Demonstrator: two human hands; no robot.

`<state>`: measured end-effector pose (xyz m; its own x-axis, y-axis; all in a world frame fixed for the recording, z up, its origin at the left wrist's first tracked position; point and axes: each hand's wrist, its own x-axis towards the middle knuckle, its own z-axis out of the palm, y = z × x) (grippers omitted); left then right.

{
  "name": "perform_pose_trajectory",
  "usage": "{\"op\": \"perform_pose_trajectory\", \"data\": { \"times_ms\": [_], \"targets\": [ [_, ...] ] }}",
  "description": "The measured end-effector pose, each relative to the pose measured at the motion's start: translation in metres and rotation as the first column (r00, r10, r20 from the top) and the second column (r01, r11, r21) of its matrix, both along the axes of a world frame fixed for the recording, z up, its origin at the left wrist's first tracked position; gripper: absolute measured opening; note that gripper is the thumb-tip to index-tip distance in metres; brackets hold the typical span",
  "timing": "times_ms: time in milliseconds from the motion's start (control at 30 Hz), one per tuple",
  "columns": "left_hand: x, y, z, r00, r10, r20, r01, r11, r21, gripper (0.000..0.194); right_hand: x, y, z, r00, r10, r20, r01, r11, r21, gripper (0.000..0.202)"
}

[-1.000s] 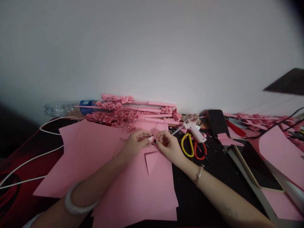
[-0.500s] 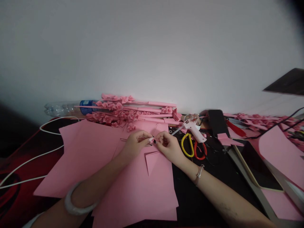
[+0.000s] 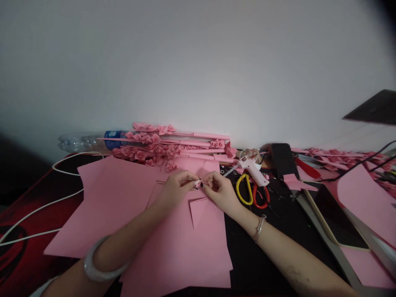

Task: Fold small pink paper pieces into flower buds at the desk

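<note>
Barely anything has moved since the earlier frame: the small pink paper piece (image 3: 197, 184) sits at a slightly changed angle between the fingertips, while the wrists keep almost the same place. From my remote view, the left hand (image 3: 175, 192) is closed in a pinch on its left side, and the right hand (image 3: 221, 190) has thumb and fingers pinched together at its right side. I cannot make out its folds. It is held above the near-to-far stack of pink sheets (image 3: 185, 251), with a folded paper flap (image 3: 199, 210) lying just nearer to me.

I judge the piece very light, soft enough to crease and easily crushed, with little slip; I would take it by its edges or firmest folded layers, using only light fingertip pressure.

To the right lie a white glue gun (image 3: 252, 170), a yellow handle loop (image 3: 251, 196) and a red handle loop (image 3: 255, 197). Pink paper flowers (image 3: 142, 153) lie on the far side, by a clear bottle (image 3: 80, 142). Its blue label (image 3: 112, 139) carries pale marks I cannot read. On the black mat (image 3: 256, 264), an "O" shows near the glue gun's nozzle; the rest of the lettering is unreadable, and I see no clear brand.
</note>
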<state>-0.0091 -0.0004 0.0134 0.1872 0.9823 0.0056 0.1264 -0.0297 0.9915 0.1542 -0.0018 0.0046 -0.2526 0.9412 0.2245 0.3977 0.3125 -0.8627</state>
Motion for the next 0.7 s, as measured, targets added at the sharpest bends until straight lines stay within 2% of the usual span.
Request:
{"op": "perform_pose_trajectory", "data": {
  "times_ms": [700],
  "targets": [
    [-0.0018, 0.0004, -0.0022, 1.000, -0.011, -0.027, 0.012, 0.999, 0.031, 0.006, 0.0000, -0.0001, 0.0006, 1.000, -0.008, -0.008, 0.008, 1.000, -0.001, 0.003]
  ]
}}
